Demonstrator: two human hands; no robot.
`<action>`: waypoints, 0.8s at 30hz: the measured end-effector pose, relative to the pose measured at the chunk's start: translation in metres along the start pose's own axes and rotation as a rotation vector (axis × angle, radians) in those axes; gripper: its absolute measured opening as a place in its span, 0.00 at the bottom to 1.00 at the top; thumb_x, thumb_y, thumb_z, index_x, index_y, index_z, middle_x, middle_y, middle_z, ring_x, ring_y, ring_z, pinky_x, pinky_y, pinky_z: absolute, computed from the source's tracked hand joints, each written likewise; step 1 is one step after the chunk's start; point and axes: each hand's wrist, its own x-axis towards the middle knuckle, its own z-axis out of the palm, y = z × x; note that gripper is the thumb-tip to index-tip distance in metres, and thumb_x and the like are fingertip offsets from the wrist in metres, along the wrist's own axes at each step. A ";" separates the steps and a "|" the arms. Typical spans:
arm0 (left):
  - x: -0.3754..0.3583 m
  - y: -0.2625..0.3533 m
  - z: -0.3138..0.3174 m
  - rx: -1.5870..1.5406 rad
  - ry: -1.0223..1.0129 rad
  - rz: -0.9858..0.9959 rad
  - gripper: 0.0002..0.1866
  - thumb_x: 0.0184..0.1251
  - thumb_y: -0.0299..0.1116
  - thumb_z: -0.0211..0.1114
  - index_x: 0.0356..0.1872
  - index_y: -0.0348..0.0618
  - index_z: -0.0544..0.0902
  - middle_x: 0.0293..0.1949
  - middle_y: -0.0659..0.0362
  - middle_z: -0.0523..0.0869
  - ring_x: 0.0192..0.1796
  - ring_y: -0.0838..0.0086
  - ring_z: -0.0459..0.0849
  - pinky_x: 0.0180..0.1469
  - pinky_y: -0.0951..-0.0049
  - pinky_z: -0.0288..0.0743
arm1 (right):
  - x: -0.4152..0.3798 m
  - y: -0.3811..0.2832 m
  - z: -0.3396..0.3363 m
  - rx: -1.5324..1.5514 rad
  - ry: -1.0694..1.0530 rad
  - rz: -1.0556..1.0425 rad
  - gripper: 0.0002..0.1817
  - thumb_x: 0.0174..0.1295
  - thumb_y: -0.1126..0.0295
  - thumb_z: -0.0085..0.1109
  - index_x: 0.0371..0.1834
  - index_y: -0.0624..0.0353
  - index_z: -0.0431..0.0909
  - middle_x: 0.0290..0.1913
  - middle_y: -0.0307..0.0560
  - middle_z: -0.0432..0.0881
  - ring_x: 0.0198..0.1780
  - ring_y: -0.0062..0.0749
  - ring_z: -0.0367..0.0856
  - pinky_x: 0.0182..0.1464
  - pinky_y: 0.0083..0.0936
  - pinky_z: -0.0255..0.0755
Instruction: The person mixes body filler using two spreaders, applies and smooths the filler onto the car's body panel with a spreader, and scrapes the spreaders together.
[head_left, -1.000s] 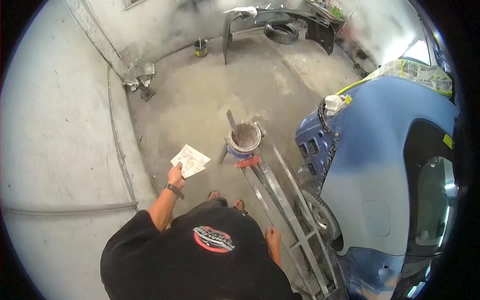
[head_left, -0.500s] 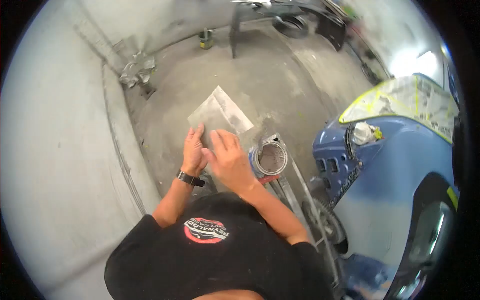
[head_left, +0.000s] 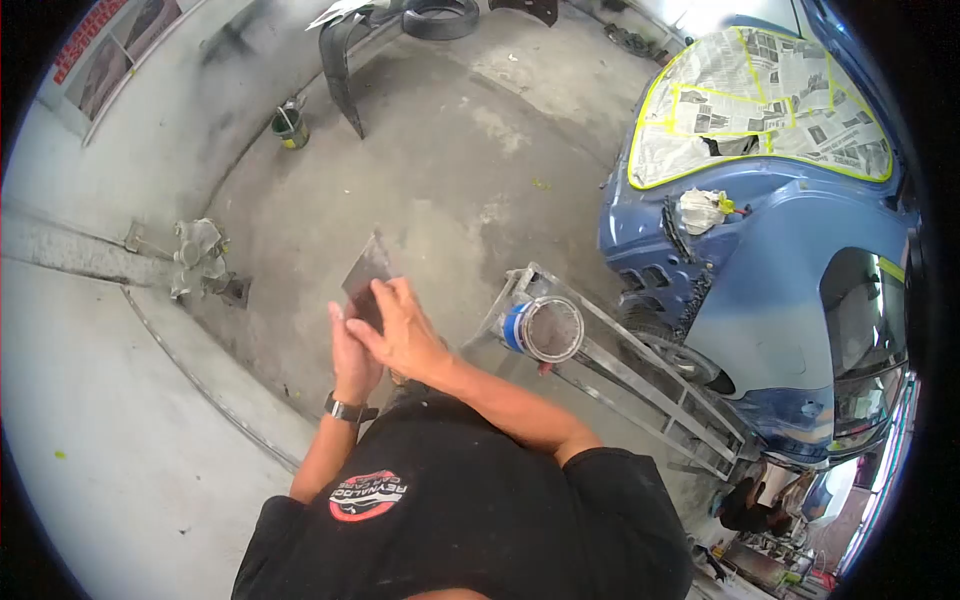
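Both my hands are on a folded sheet of sandpaper (head_left: 366, 268), held in front of my body. Its upper corner points away from me, grey on the face, with a dark brownish part close to my fingers. My left hand (head_left: 354, 358), with a watch on the wrist, grips the sheet from below and the left. Across it lies my right hand (head_left: 412, 335), fingers bent over the sheet and thumb towards my left hand. The lower part of the sheet is hidden by my hands.
To my right an open can (head_left: 553, 330) of greyish stuff stands on a metal frame (head_left: 650, 385). Beyond it is a blue car (head_left: 760, 300) with newspaper masking (head_left: 760, 100). A bucket (head_left: 290, 128) and a tyre (head_left: 440, 18) stand farther off. A person (head_left: 752, 508) is at lower right.
The sheet was spread wider and paler; now it is folded smaller between my hands. My view has turned to the right, showing more of the car and frame.
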 end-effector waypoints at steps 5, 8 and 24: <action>0.063 0.015 0.016 0.064 -0.100 -0.120 0.33 0.83 0.55 0.36 0.71 0.35 0.64 0.69 0.53 0.71 0.71 0.67 0.70 0.73 0.64 0.64 | 0.054 0.026 -0.002 0.010 0.179 0.007 0.24 0.65 0.65 0.58 0.57 0.73 0.68 0.54 0.71 0.71 0.55 0.66 0.73 0.58 0.49 0.70; 0.118 0.021 0.012 0.316 -0.123 -0.025 0.32 0.82 0.51 0.46 0.75 0.37 0.61 0.71 0.53 0.69 0.71 0.66 0.69 0.72 0.63 0.64 | 0.100 0.048 -0.006 0.067 0.212 -0.054 0.18 0.69 0.70 0.49 0.57 0.72 0.70 0.44 0.72 0.78 0.45 0.65 0.80 0.47 0.49 0.74; 0.398 0.061 0.059 0.746 0.033 0.227 0.13 0.79 0.39 0.57 0.49 0.37 0.77 0.39 0.63 0.82 0.36 0.82 0.76 0.36 0.77 0.74 | 0.351 0.113 -0.117 0.180 0.224 0.302 0.14 0.73 0.65 0.49 0.37 0.67 0.74 0.30 0.66 0.81 0.34 0.52 0.83 0.36 0.40 0.73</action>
